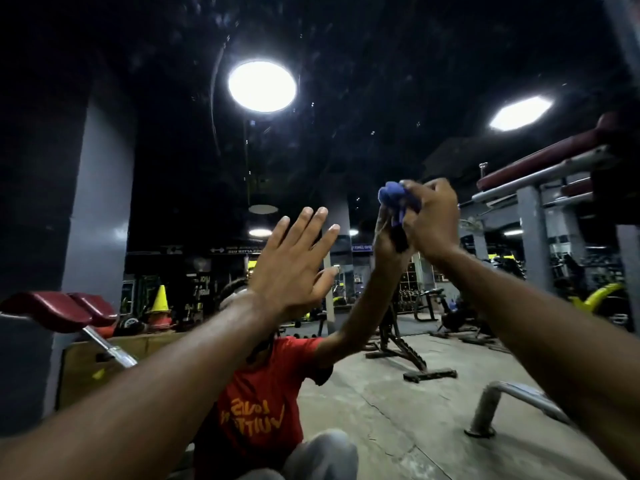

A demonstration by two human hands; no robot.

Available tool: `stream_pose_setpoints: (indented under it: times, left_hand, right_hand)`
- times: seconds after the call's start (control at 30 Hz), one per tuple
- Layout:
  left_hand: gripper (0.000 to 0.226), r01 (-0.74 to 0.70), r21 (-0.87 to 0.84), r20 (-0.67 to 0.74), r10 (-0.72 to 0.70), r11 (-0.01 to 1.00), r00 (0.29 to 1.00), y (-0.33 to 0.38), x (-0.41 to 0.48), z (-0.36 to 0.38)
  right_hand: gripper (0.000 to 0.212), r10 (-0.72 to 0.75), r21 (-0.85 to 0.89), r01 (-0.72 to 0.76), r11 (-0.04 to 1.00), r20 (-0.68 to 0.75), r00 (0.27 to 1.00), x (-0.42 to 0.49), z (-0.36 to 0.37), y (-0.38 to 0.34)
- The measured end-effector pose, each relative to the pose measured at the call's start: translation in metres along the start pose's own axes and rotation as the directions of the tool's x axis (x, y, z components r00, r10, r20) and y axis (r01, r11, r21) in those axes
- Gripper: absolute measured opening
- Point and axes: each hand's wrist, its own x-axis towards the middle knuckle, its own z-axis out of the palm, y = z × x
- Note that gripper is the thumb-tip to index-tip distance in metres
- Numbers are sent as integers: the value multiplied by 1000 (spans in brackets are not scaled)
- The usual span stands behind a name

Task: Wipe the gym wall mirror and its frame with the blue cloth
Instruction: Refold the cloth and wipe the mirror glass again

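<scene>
The wall mirror fills almost the whole view and shows the dark gym behind me, with smears and specks on the glass. My right hand is raised and grips the bunched blue cloth, holding it against the glass where it meets its own reflection. My left hand is lifted with fingers straight and spread, flat on or just off the glass; which one I cannot tell. The mirror's frame is not visible.
A red padded bench with a metal post stands at the lower left. A red-padded machine on grey uprights is at the right. Reflected in the glass are a person in a red shirt, yellow cones, benches and a concrete floor.
</scene>
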Motion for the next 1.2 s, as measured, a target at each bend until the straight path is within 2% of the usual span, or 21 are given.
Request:
stream_pose_setpoints:
  times: [0.03,0.07,0.17,0.23,0.33,0.43,0.47,0.5,0.57,0.6,0.67,0.7,0.77,0.83,0.97,1.07,1.1,1.13,1.2]
  left_hand:
    - [75,4,4,6,-4,1000,1000,1,0,3]
    - [76,8,13,3,-8,1000,1000,2,-1,7]
    - [77,32,29,7,-32,999,999,3,-4,9]
    - [77,59,24,16,-59,998,998,10,-1,7]
    - [77,30,36,9,-30,999,1000,30,4,3]
    - [75,-47,70,7,47,996,999,53,18,5]
    - [74,-58,68,2,58,996,998,59,25,5]
    - [74,-64,63,-4,64,996,998,66,33,6]
    - [74,-70,62,5,70,996,998,81,47,10]
    - [74,-76,66,16,75,995,997,86,53,13]
    - [74,-68,78,33,66,995,997,90,57,19]
    - [73,-59,90,33,56,994,998,90,57,22]
    - [73,-43,116,33,39,992,999,91,56,25]
    - [73,-24,127,34,20,992,999,94,56,27]
    - [74,74,70,-16,-73,995,997,115,58,29]
    - [76,19,100,-21,-17,995,1000,137,78,31]
    - [76,1,100,-10,0,995,1000,145,85,31]
    - [76,-6,91,1,6,996,1000,154,92,33]
    - [76,22,84,20,-24,996,1000,172,100,40]
  right_hand:
    - [40,61,12,-61,998,0,998,4,3,0]
    - [41,50,26,-51,998,21,999,-2,3,-2]
    - [42,-267,80,260,962,92,959,-54,-1,-1]
    - [43,-439,108,425,899,216,872,-97,-15,12]
    - [43,-586,171,568,805,375,718,-144,-37,36]
    - [50,-700,192,686,702,364,614,-138,-46,64]
    - [44,-694,156,688,709,331,640,-121,-44,74]
    - [35,-652,118,648,752,274,707,-98,-41,83]
    - [27,-470,44,468,883,114,875,-39,-45,108]
    - [31,-374,28,373,927,68,925,-11,-47,122]
    - [35,-241,6,241,971,54,969,23,-48,142]
    - [37,-240,1,241,971,57,969,29,-47,147]
    - [40,-331,49,328,943,72,941,18,-46,152]
    - [40,-457,134,442,887,111,883,-18,-47,152]
    - [33,-718,263,669,695,207,664,-104,-56,166]
    - [33,-820,263,777,572,222,528,-98,-56,188]
    - [32,-825,238,791,564,215,524,-80,-56,192]
    - [31,-810,195,787,586,187,556,-58,-57,195]
    - [29,-695,113,686,719,82,714,-7,-60,203]
